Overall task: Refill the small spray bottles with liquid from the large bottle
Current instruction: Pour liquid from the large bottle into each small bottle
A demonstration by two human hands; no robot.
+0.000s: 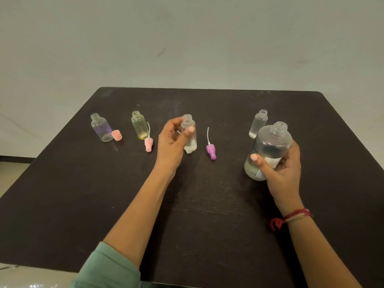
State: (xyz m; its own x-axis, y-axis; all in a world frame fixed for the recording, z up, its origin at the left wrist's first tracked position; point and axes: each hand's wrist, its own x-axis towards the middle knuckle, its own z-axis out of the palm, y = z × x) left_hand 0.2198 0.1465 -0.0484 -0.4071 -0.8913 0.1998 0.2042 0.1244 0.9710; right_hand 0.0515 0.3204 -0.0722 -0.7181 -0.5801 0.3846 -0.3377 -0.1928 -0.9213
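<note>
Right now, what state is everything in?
Large clear plastic bottle: uncapped, in right hand.
Small clear centre bottle: uncapped, in left hand.
Yellow-tinted small bottle: uncapped, upright.
Purple-tinted small bottle: uncapped, upright.
Far clear small bottle: uncapped, upright.
Pink spray top: lying loose.
Purple spray top: lying loose.

We see two arms, each bare from the wrist along the forearm. On the left arm we find a sleeve of soft, muted green cloth, pushed up near the elbow, where it bunches in loose folds and ends in a rounded edge. The right arm is bare as far as we can follow it to the picture's edge. Round its wrist we make out a thread band: several thin red strands wound together with a paler, cream-coloured one. From the band's inner side hangs a red knotted tuft with frayed ends. On the left hand and the right hand we notice short, rounded thumbnails.
</note>
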